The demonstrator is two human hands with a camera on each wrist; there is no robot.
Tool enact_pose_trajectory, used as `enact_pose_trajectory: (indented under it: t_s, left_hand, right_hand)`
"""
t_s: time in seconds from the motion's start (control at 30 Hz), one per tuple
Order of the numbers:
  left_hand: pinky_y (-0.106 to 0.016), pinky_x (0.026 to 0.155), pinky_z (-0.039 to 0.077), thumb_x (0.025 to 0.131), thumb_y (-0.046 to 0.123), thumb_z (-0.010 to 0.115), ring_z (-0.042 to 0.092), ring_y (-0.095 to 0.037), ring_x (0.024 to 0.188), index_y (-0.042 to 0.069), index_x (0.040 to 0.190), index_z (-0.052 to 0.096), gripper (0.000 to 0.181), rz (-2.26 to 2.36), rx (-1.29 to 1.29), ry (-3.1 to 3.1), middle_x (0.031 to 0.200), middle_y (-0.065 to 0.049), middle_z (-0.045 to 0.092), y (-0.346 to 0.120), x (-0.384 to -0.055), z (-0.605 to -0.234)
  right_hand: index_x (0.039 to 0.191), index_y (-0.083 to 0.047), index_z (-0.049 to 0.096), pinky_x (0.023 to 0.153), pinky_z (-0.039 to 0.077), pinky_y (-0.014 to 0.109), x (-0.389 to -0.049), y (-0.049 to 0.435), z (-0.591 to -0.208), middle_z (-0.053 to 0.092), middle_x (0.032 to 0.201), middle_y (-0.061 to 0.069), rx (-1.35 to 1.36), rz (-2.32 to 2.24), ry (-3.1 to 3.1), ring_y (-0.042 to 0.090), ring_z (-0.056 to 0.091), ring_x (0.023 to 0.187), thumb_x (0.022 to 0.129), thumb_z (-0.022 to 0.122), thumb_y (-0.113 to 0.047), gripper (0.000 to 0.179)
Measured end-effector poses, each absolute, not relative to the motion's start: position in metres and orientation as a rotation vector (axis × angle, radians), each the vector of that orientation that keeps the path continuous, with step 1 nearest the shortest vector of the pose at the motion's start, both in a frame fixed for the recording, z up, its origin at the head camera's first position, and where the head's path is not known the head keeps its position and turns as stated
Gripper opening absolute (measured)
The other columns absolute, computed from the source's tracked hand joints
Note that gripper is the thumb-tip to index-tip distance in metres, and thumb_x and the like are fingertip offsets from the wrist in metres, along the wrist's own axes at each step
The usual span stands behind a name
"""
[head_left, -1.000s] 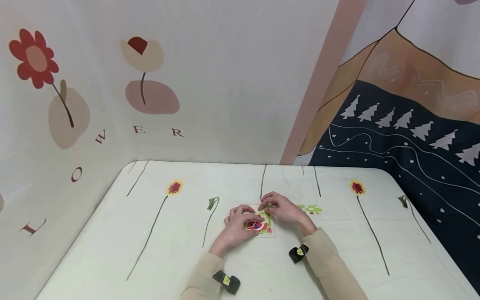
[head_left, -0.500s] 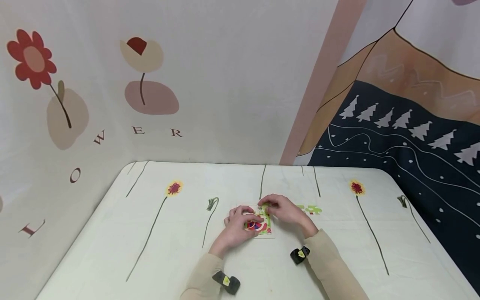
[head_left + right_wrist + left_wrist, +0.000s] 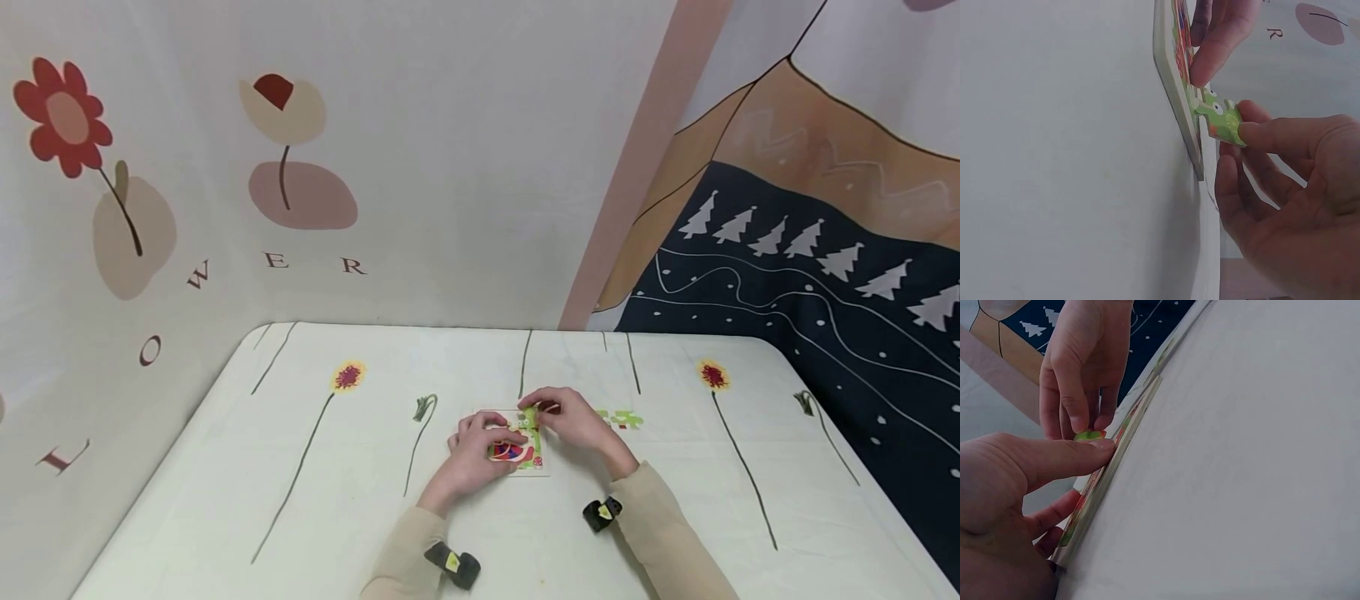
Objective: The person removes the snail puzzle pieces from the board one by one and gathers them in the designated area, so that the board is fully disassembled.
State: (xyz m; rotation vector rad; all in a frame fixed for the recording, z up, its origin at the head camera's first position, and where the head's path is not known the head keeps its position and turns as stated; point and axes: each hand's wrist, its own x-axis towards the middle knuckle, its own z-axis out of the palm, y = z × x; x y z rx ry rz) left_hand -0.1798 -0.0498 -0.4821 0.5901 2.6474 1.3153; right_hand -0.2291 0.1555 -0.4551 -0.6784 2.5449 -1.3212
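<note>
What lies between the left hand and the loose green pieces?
In the head view, the right side of the puzzle, then the right hand, pinching another green piece.

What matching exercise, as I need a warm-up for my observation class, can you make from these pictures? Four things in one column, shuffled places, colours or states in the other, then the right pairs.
Column one
1. Left hand
2. Sleeves
3. Right hand
4. Loose green pieces

Column two
A. Pinching a green piece with an eye
B. Lying on the table, right of the board in the head view
C. Touching the puzzle board
D. Beige

Right pairs
1-C, 2-D, 3-A, 4-B
</note>
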Motion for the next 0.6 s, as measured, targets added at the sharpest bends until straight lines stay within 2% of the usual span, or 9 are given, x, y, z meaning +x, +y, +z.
enact_pose_trajectory:
  t_s: [0.6]
  left_hand:
    - [-0.054, 0.087, 0.020, 0.079, 0.010, 0.076, 0.026, -0.037, 0.123, 0.016, 0.109, 0.073, 0.030, 1.303, 0.612, 2.651, 0.126, -0.008, 0.045, -0.051, -0.180, -0.482]
  right_hand:
    - [0.108, -0.002, 0.070, 0.084, 0.048, 0.041, -0.230, 0.167, -0.458, 0.067, 0.110, 0.012, -0.606, -1.414, 2.544, 0.026, 0.062, 0.097, 0.088, 0.057, 0.008, 0.026]
